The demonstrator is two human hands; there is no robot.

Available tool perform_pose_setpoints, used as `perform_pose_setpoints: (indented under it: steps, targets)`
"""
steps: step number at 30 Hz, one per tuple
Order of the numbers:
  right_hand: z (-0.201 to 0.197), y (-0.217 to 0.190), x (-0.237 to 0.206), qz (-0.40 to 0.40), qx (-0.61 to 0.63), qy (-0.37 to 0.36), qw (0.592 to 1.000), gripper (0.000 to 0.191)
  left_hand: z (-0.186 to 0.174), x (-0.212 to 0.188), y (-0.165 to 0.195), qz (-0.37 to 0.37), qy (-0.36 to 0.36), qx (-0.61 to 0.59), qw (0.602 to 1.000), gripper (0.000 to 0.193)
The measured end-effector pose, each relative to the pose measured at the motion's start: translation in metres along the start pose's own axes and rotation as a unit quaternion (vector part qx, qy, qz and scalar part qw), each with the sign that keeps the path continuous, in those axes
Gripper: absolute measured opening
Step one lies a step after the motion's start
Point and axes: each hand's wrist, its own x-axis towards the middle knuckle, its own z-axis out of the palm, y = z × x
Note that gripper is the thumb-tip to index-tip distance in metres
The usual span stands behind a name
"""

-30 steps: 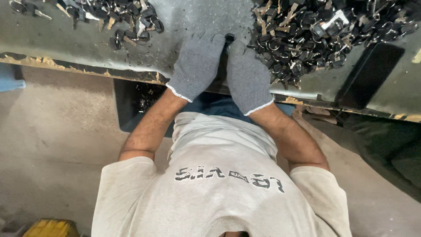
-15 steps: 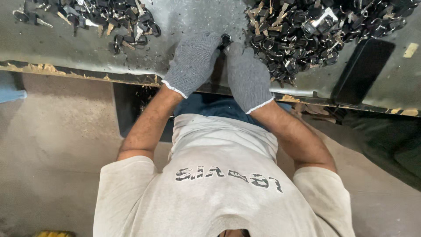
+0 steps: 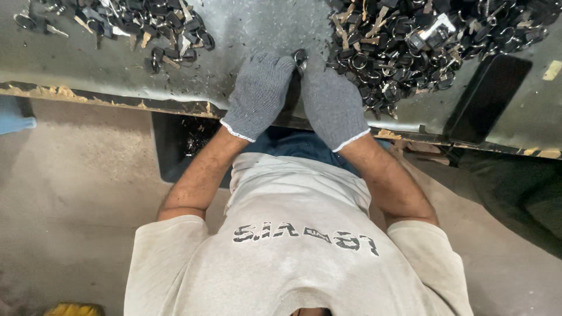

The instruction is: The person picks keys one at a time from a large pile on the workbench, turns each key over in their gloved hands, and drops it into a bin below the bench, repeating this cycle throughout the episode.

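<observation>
Both my hands wear grey knit gloves and rest side by side on the grey metal table (image 3: 257, 29). My left hand (image 3: 257, 93) and my right hand (image 3: 332, 105) meet at their fingertips around a small black-headed key (image 3: 300, 57) with a metal ring. The fingers are curled, and most of the key is hidden. Just right of my right hand lies a large heap of black-headed keys (image 3: 421, 41). A smaller, looser heap of keys (image 3: 146, 29) lies up to the left of my left hand.
A flat black rectangular thing (image 3: 489, 99) lies on the table at the right. A black bin (image 3: 181, 140) holding dark bits stands below the table's worn front edge. A blue object (image 3: 14, 114) is at the far left and a yellow thing (image 3: 73, 309) on the concrete floor.
Both hands stay together at the same spot on the table, with only small finger movement. The view has shifted slightly.
</observation>
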Motion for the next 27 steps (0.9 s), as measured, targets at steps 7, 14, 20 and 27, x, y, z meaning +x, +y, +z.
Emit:
perform_pose_setpoints:
  steps: [7, 14, 20, 27]
  targets:
    - [-0.003, 0.002, -0.015, -0.050, 0.011, 0.031, 0.998, 0.020, -0.003, -0.002, 0.000, -0.039, 0.018, -0.075, 0.996, 0.037]
    - [0.008, -0.002, -0.008, -0.006, 0.128, 0.015, 0.992, 0.021, 0.001, -0.005, 0.001, 0.021, 0.006, -0.032, 0.999, 0.039]
    - [-0.008, 0.020, 0.002, 0.014, 0.299, -0.042, 0.953, 0.033, -0.005, -0.005, 0.008, -0.073, 0.047, -0.077, 0.993, 0.037]
    - [-0.012, 0.003, -0.023, 0.019, 0.094, -0.052, 0.994, 0.061, -0.001, -0.013, 0.015, -0.059, 0.051, 0.075, 0.994, 0.022]
